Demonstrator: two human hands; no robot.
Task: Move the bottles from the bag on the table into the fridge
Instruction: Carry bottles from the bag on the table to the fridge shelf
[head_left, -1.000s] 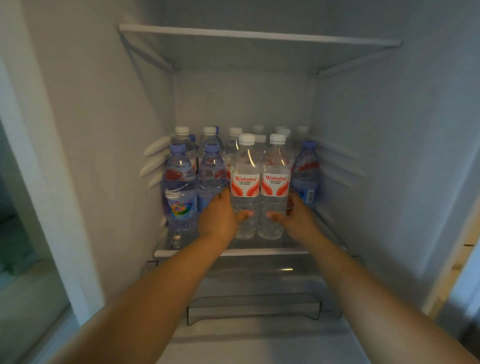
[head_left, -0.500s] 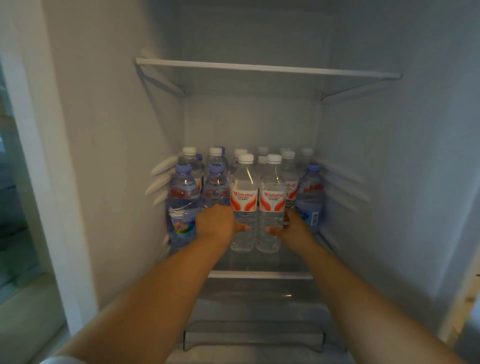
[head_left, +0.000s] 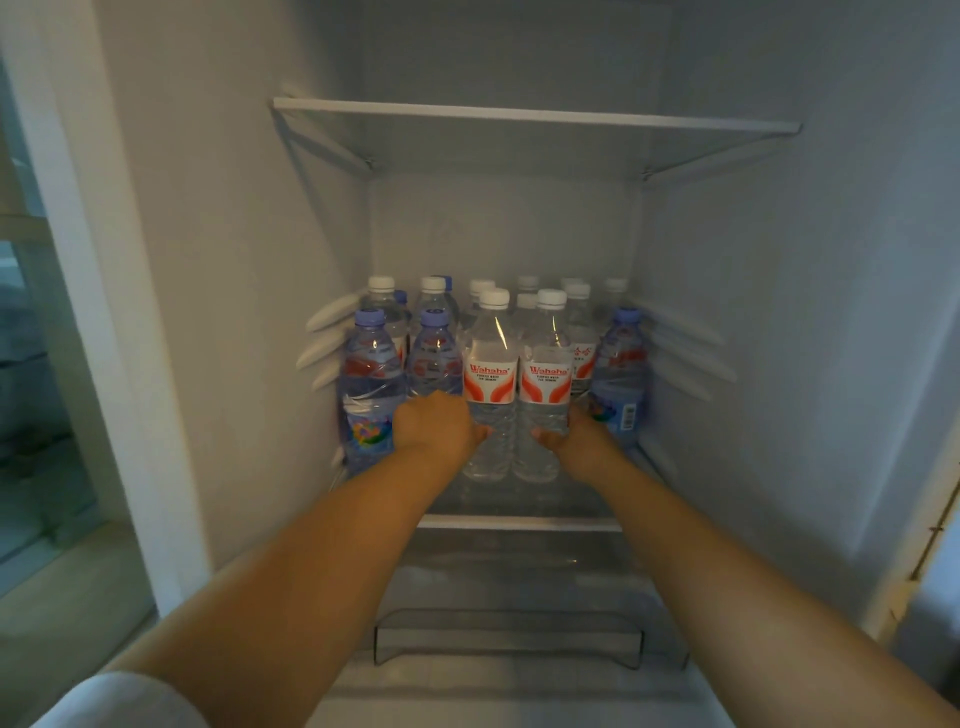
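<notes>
Two clear white-capped bottles with red "Wahaha" labels stand upright, touching side by side, near the front edge of the glass shelf (head_left: 519, 521) inside the fridge (head_left: 779, 312). The left Wahaha bottle (head_left: 490, 384) is grasped low on its body by the left hand (head_left: 435, 425), fingers curled round its far side and thumb across the front. The right Wahaha bottle (head_left: 544, 387) is grasped the same way by the right hand (head_left: 575, 439), whose thumb lies on the bottle's lower front. Both grips are clenched on their bottles, and both bottles rest on the shelf.

Just behind and beside them the shelf is crowded with more upright bottles. Two blue-capped bottles (head_left: 373, 384) stand at the left edge of the shelf, next to the left hand, and another blue-capped bottle (head_left: 621, 374) stands at the right edge against the fridge wall. Further white-capped bottles (head_left: 576, 322) fill the rows toward the back edge.

Above, an upper shelf (head_left: 535, 117) spans the compartment. Below the bottle shelf sits a clear drawer (head_left: 509, 634). A white sleeve (head_left: 119, 701) shows at the lower left corner of the view.
</notes>
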